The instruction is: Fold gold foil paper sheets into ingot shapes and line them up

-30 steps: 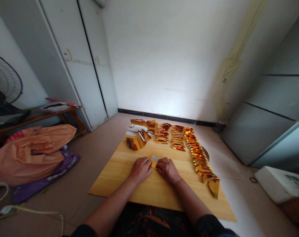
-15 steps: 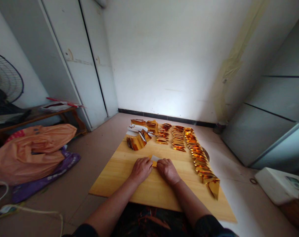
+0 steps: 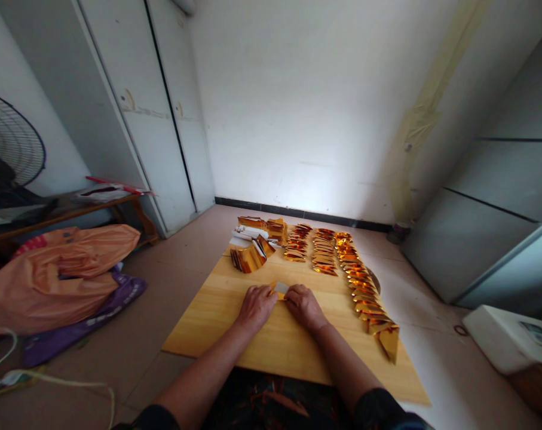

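Observation:
A small sheet of gold foil paper [image 3: 280, 289], its pale side partly showing, lies between my hands on the wooden board [image 3: 221, 310]. My left hand [image 3: 258, 306] grips its left edge with bent fingers. On the opposite edge, my right hand [image 3: 305, 304] is closed with fingertips pressed down. Beyond my left hand sits a curved stack of gold foil sheets [image 3: 249, 258]. Folded gold paper pieces stand in rows farther off, and a long row of nested gold pieces [image 3: 361, 286] runs down the board's right side.
White rolled paper [image 3: 251, 232] lies at the board's far left. On the floor to the left are an orange bag [image 3: 73, 263], a purple bag [image 3: 91, 322] and a pale cable [image 3: 73, 383]. A white box [image 3: 508, 337] stands right, before a grey cabinet [image 3: 490, 239].
My hands stay almost in place on the foil paper. My right fingers have shifted slightly, and a little more of the sheet shows between the hands.

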`<action>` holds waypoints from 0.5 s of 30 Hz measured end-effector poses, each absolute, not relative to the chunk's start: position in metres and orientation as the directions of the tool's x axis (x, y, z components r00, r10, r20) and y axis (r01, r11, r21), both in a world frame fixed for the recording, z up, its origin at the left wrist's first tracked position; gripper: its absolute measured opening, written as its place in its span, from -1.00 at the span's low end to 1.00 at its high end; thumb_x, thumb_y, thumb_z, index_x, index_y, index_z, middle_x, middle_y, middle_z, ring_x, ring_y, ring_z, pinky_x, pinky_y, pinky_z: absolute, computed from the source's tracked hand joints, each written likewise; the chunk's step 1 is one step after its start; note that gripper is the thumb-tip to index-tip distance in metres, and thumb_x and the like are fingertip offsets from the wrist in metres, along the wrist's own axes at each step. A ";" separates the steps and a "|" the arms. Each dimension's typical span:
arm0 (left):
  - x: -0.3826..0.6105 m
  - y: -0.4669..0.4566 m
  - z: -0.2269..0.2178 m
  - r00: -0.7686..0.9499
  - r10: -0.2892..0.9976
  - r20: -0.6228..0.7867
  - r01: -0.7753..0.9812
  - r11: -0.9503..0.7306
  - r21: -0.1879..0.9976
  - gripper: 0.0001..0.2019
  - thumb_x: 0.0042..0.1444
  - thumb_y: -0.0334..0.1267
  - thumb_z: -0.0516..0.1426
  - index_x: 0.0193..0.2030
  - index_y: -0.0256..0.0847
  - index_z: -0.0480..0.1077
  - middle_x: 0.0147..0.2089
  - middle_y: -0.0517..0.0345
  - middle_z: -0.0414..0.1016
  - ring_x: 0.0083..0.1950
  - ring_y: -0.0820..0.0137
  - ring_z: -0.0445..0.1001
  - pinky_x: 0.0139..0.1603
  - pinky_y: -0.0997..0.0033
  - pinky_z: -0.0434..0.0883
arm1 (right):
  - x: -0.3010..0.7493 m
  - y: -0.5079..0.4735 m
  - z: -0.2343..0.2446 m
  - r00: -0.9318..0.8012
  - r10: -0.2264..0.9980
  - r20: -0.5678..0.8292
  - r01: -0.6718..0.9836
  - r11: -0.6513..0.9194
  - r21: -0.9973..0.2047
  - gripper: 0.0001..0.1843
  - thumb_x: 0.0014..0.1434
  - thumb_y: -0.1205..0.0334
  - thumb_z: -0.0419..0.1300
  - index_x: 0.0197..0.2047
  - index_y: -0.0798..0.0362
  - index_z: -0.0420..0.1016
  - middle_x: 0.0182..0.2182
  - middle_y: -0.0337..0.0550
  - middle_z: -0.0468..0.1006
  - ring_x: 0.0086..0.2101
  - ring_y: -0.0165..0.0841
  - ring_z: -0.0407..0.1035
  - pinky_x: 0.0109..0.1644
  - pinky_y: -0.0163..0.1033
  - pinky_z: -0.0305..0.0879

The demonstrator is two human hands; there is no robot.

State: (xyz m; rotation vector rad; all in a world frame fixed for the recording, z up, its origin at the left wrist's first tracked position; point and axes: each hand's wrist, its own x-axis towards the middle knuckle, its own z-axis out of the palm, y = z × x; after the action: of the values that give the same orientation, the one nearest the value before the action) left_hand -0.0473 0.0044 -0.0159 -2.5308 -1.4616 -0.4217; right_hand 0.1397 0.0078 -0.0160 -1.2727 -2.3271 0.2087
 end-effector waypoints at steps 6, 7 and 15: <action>-0.049 0.000 -0.012 0.490 0.809 0.325 0.856 -0.517 -0.004 -0.85 0.22 -0.35 0.02 -0.23 -0.14 0.42 -0.16 0.09 0.48 -0.08 0.30 0.42 -0.05 0.26 0.27 | 0.140 0.018 -0.021 -0.348 0.881 0.320 0.709 0.470 -0.526 -0.87 0.09 0.41 0.18 -0.38 0.05 0.54 -0.35 -0.16 0.47 -0.27 -0.38 0.34 -0.16 -0.34 0.21; -0.050 -0.001 -0.012 0.490 0.807 0.330 0.853 -0.522 0.008 -0.84 0.22 -0.35 0.02 -0.22 -0.13 0.42 -0.15 0.09 0.48 -0.07 0.30 0.41 -0.03 0.25 0.26 | 0.139 0.019 -0.020 -0.335 0.891 0.305 0.702 0.452 -0.550 -0.88 0.09 0.41 0.18 -0.39 0.06 0.54 -0.37 -0.17 0.47 -0.27 -0.39 0.34 -0.17 -0.35 0.22; -0.057 -0.006 -0.006 0.522 0.800 0.297 0.823 -0.563 0.071 -0.83 0.23 -0.33 0.02 -0.19 -0.10 0.44 -0.07 0.08 0.44 0.01 0.30 0.35 0.06 0.20 0.21 | 0.136 0.027 -0.007 -0.249 0.962 0.110 0.761 0.265 -0.592 -0.93 0.07 0.33 0.22 -0.42 0.06 0.52 -0.37 -0.20 0.48 -0.32 -0.43 0.36 -0.25 -0.40 0.20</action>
State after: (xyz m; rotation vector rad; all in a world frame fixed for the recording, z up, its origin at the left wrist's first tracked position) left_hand -0.0565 -0.0059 -0.0062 -2.6714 -1.4272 -0.4579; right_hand 0.1360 0.0274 -0.0067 -1.5563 -2.0882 0.5929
